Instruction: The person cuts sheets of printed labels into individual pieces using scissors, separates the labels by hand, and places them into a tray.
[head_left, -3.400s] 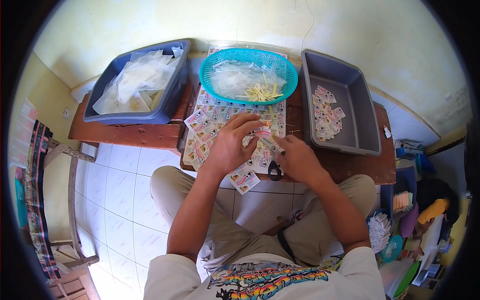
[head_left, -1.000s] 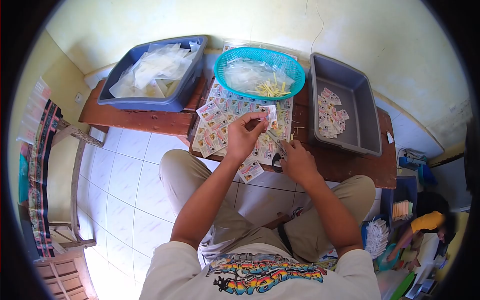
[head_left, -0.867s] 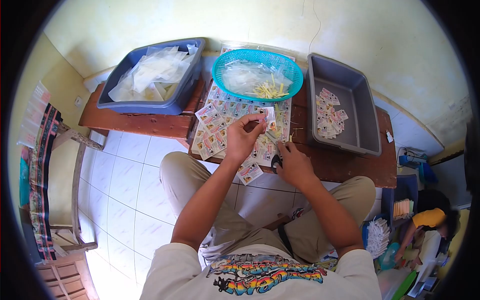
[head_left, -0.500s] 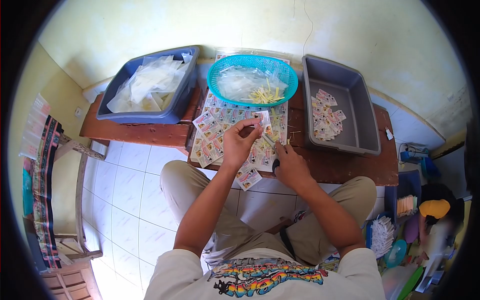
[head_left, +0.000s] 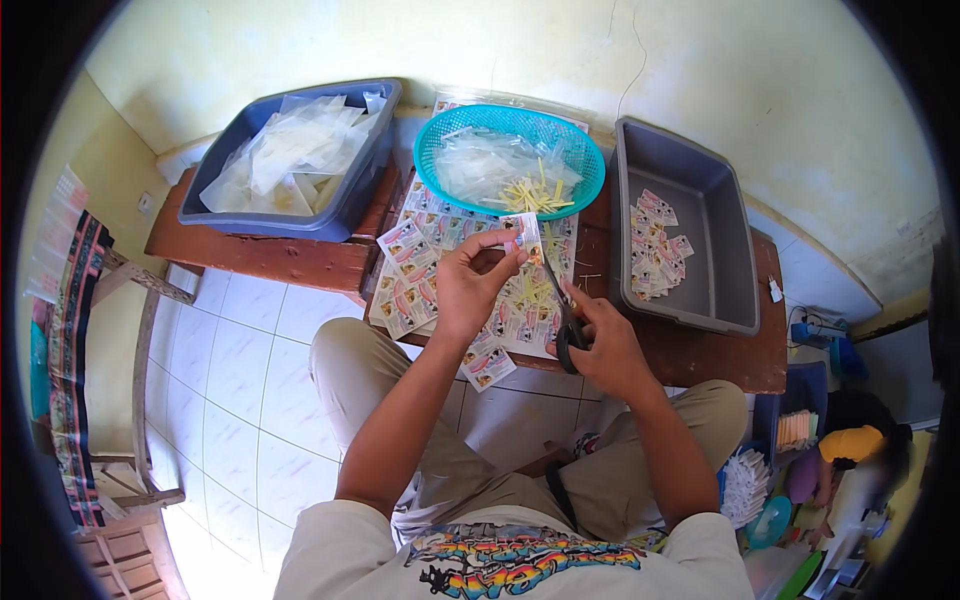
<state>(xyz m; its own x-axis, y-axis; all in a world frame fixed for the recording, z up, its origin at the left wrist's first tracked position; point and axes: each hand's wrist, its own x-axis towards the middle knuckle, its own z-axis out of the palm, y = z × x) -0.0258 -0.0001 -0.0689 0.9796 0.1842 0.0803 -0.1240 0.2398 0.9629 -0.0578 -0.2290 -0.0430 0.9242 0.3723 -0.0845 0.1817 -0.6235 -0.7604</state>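
Observation:
My left hand (head_left: 478,278) pinches a small printed label (head_left: 522,236) between thumb and fingers, holding it upright above the bench. In my right hand (head_left: 607,345) is a pair of black-handled scissors (head_left: 566,325), fingers wrapped round the handles. The blades point up and reach the label's right edge. Beneath both hands lie printed label sheets (head_left: 405,290), with thin yellowish paper strips scattered over them. One cut piece of sheet (head_left: 487,364) hangs over the bench's front edge.
A turquoise basket (head_left: 425,165) holds clear plastic and yellowish strips. To its right, a grey tub (head_left: 712,300) contains cut labels. A blue-grey tub (head_left: 345,225) of translucent bags stands left on the wooden bench (head_left: 720,358). Another person (head_left: 852,445) is at lower right.
My right hand has moved slightly right and down, and the scissors now show more fully. The label in my left hand is tilted more upright. The whole view has shifted a little.

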